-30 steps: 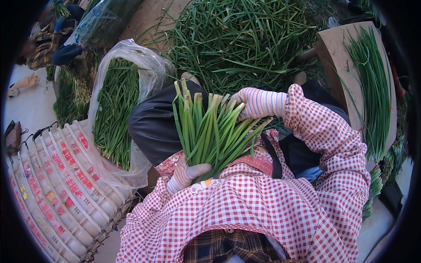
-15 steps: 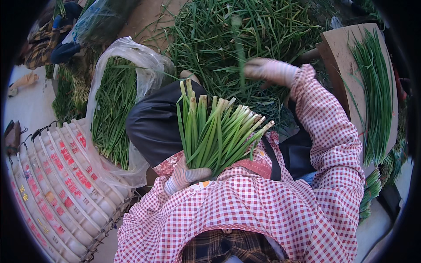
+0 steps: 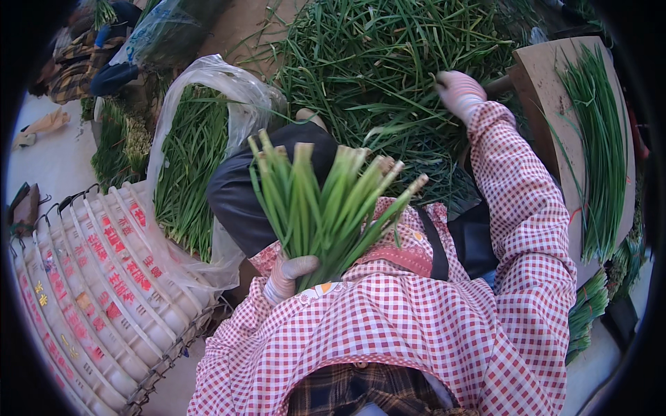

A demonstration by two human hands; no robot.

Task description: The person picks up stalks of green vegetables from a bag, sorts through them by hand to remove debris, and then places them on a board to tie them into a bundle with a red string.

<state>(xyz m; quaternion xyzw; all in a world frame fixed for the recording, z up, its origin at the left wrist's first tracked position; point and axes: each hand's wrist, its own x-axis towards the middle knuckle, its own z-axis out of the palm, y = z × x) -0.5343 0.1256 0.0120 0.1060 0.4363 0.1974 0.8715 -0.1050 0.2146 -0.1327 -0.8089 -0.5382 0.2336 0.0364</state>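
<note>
My left hand (image 3: 291,274), in a striped glove, is closed round a bunch of green leafy stalks (image 3: 319,208) at my lap; their pale cut ends fan upward. My right hand (image 3: 456,92), gloved too, is stretched forward over a big heap of loose green leaves (image 3: 374,48), apart from the bunch. Its fingers are curled, and I cannot make out what, if anything, is in them.
A plastic bag (image 3: 250,90) of greens lies left, beside a white slatted curved seat (image 3: 118,291). On my right, long leaves (image 3: 600,159) lie on a board (image 3: 544,76). Another person (image 3: 80,66) is at the upper left.
My right hand has left the top of the bunch and moved forward and right over the heap. The bunch in my left hand has shifted slightly left.
</note>
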